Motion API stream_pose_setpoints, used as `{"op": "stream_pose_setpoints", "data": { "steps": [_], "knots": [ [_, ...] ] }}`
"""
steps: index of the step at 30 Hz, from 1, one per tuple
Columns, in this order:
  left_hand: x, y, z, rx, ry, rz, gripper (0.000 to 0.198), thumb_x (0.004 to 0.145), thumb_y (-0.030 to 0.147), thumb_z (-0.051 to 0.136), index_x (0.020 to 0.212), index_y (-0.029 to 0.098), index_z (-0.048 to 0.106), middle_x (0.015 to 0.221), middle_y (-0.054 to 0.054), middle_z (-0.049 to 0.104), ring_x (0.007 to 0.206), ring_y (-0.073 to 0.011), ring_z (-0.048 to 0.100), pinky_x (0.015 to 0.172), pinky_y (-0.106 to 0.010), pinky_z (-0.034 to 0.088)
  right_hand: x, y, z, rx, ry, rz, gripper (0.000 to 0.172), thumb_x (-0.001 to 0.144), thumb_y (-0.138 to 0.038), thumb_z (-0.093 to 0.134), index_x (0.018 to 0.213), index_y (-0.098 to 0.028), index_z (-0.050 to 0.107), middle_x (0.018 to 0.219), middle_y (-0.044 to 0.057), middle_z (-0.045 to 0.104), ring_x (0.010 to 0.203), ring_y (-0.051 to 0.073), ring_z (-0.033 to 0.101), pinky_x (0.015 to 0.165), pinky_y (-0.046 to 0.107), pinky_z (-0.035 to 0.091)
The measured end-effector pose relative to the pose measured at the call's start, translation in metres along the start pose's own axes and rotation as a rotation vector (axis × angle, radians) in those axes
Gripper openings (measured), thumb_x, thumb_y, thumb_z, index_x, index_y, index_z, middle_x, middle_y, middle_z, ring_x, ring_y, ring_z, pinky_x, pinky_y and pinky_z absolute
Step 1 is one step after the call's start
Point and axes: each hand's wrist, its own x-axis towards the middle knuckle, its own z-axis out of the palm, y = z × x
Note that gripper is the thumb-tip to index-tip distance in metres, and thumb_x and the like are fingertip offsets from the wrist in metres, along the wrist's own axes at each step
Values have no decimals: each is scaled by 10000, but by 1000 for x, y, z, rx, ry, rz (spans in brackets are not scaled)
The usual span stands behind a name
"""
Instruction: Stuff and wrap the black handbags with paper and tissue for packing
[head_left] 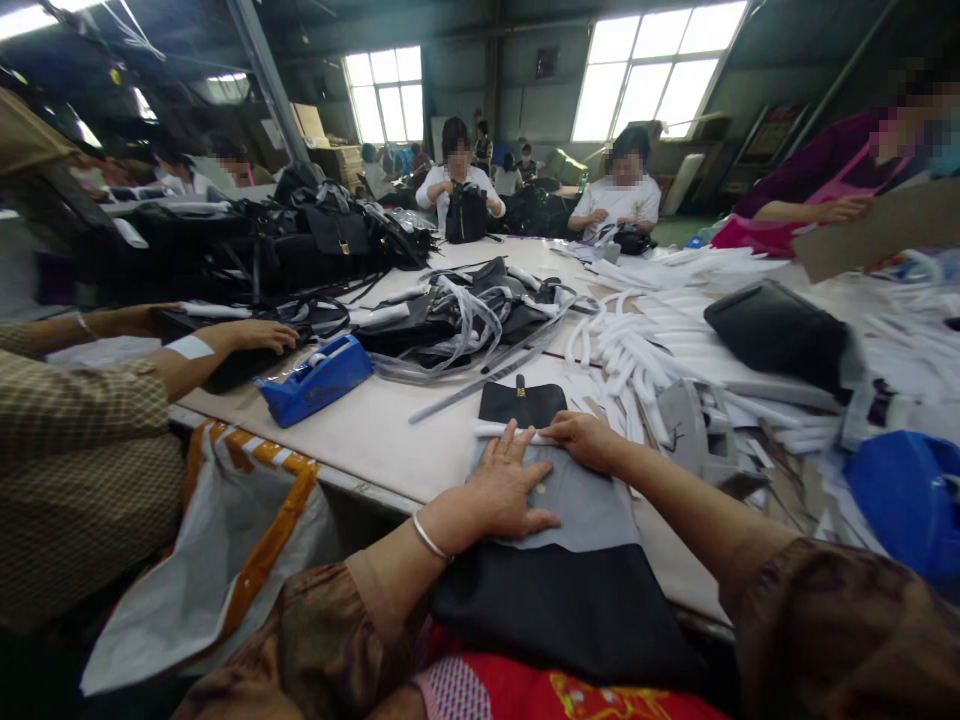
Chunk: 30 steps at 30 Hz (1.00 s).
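A black bag (555, 605) with a grey lining (592, 515) lies at the table edge in front of me. Its black flap (499, 408), with a small gold clasp, is laid out away from me. Across the base of the flap runs a white foam tube (489, 430). My left hand (511, 487) is spread flat on the grey lining, fingertips at the tube. Closed fingers of my right hand (581, 440) grip the tube's right end, partly hiding it. Both hands touch the bag.
A blue tape dispenser (315, 380) stands left, near a co-worker's hand (262, 337). Beyond lie black bags with clear plastic strips (469, 315). White foam tubes (622, 350), a grey dispenser (694, 425) and a blue object (907, 500) are at right. A white sack (225, 540) hangs at the table edge.
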Motion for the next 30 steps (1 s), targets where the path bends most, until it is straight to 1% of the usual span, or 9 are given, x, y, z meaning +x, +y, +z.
{"op": "stream_pose_setpoints", "data": {
  "steps": [3,8,12,15,17,22,24,27,30],
  "knots": [
    [3,-1,0,-16,-48,-45,889,720,745,612,1447,257,461,1650,-140,132,1493,-460,38,1177,-618,129,-2,2,-1,-12,-13,-46,327,907,-204,516,1124,-212,761,975,94,700,898,195,657,864,316,490],
    [7,-2,-1,-20,-95,-63,942,706,763,609,1446,200,463,1628,-202,175,1486,-474,73,1175,-613,156,7,5,-10,-75,-109,14,323,892,-213,524,1113,-205,760,1054,78,717,988,197,663,936,300,479],
    [7,0,-6,-22,-116,-55,906,709,751,615,1422,205,489,1620,-199,206,1482,-479,95,1169,-622,170,34,9,-26,-142,-107,118,341,894,-289,546,1169,-208,731,1199,72,707,1141,233,627,1029,312,431],
    [6,0,-9,-34,-120,-47,907,711,749,614,1414,188,499,1610,-227,209,1473,-501,92,1164,-630,174,62,12,-32,-221,-76,243,459,918,-352,529,1321,-154,626,1348,132,624,1267,282,551,1076,342,384],
    [5,0,-9,-39,-111,-45,914,705,752,617,1412,184,501,1609,-237,202,1469,-511,86,1160,-640,171,81,12,-29,-263,-90,318,520,923,-394,537,1363,-118,574,1370,180,596,1274,305,545,1059,360,394],
    [3,-3,-7,-57,-95,-39,908,707,754,614,1418,202,490,1618,-219,191,1476,-494,83,1162,-641,169,114,1,-11,-330,-146,473,530,880,-492,595,1262,-126,628,1227,206,675,1121,327,639,925,404,473],
    [3,-3,-7,-64,-92,-34,908,710,757,610,1420,206,487,1618,-216,191,1477,-492,80,1161,-642,168,122,-6,-12,-358,-126,520,561,831,-536,635,1207,-121,654,1197,216,680,1092,349,642,890,426,481],
    [3,-3,-8,-70,-97,-39,902,710,756,612,1420,215,489,1619,-204,195,1476,-495,80,1159,-641,177,130,-16,-31,-382,-59,536,574,805,-564,636,1147,-105,678,1158,214,684,1075,343,634,842,386,479],
    [4,-3,-6,-51,-98,-44,889,719,747,613,1422,218,490,1613,-200,218,1473,-495,110,1154,-643,188,127,-28,-61,-356,-46,450,480,795,-541,646,1020,-125,722,980,128,719,954,276,649,756,305,461]
  ]
}}
